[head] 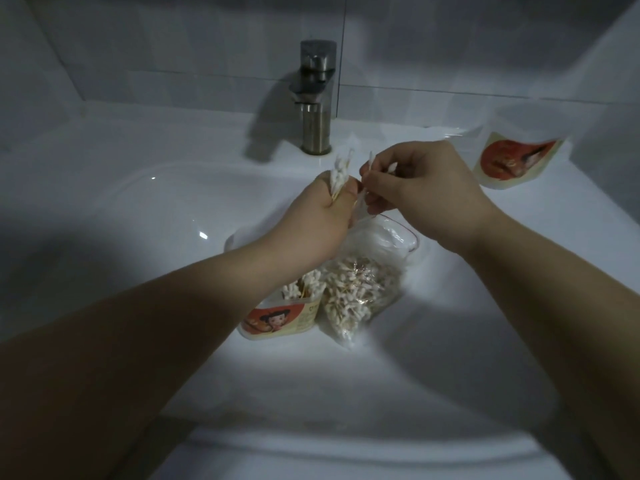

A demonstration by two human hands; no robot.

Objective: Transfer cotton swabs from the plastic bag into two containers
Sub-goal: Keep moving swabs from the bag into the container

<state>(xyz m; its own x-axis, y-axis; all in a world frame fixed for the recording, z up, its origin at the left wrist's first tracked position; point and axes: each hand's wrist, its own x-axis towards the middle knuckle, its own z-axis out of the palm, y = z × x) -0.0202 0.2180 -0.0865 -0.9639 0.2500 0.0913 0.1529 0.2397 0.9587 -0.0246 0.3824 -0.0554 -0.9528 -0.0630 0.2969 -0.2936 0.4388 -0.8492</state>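
My left hand [320, 220] grips a bunch of cotton swabs [98, 173] upright over the sink, their white tips sticking up past my thumb. My right hand [415, 183] pinches a few single swabs [370, 164] right beside that bunch. Below my hands a clear plastic bag [356, 292] full of swabs lies in the white basin. Next to it on the left stands a container [280, 317] with an orange cartoon label, holding several swabs. A second, clear container [398, 237] lies behind the bag, partly hidden by it.
A steel faucet [316, 98] rises at the back of the white sink [138, 209]. A round lid or label with an orange picture [512, 161] rests on the sink's right ledge against the tiled wall. The room is dim.
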